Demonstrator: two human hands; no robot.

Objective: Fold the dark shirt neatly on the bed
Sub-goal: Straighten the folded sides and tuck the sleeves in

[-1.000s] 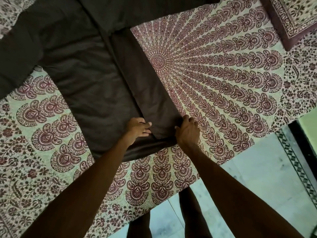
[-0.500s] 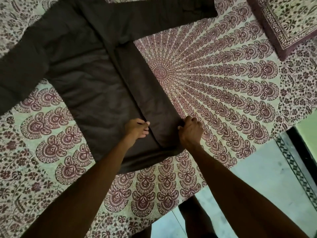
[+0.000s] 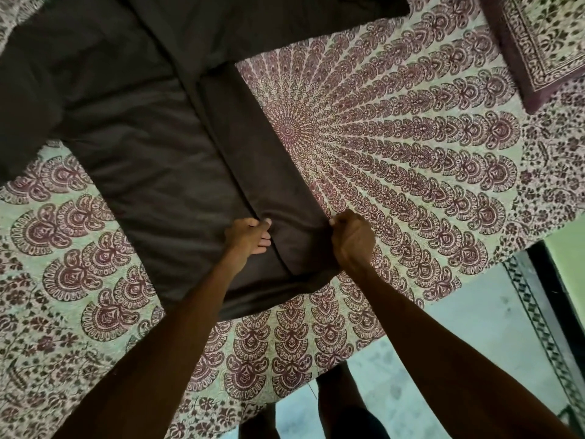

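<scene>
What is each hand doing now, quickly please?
Left hand: closed, pinching the dark cloth shirt at its folded panel.
Right hand: closed on the shirt's right edge.

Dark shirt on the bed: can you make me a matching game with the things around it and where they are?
Things:
1. dark brown cloth shirt
2. patterned pillow with maroon border
3. left hand
4. right hand

Places:
A. top right corner of the bed
B. on the shirt's folded right edge, next to the maroon-and-cream printed bedsheet
C. spread flat on the sheet
D. on the inner edge of the folded strip

Pairs: 1-C, 2-A, 3-D, 4-B
</scene>
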